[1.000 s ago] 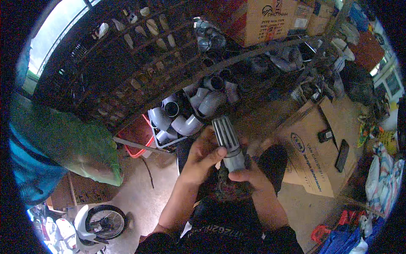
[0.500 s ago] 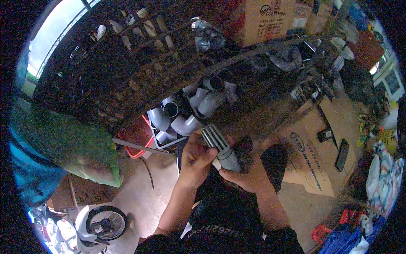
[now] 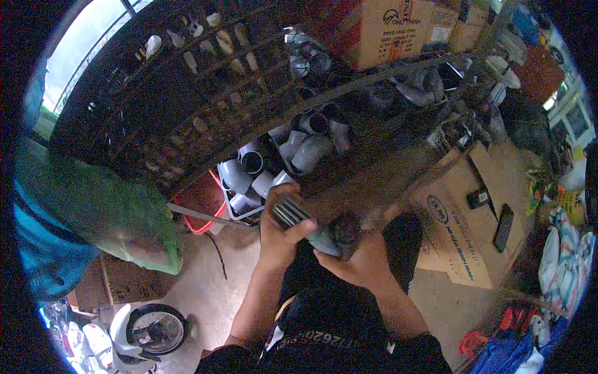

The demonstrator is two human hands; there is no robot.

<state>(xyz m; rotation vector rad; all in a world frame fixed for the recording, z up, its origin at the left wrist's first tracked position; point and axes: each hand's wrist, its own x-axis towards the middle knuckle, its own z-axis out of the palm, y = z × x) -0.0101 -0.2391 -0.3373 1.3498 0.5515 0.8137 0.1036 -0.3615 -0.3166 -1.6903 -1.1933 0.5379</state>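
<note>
- Grey ribbed pipe fitting: held in front of the person's chest, tilted, ribbed end up and to the left; its lower end is hidden between the two palms and blurs into a dark shape beside it.
- Left hand: wrapped around the ribbed upper part, thumb across the front; fingers closed on the fitting.
- Right hand: cupped under the lower end, gripping it; fingertips largely hidden.
- Bin of grey pipe elbows: just beyond the hands, partly cut off by a dark shelf rail.
- Cardboard box: to the right, flaps open.
- Red basket: left of the bin.
</note>
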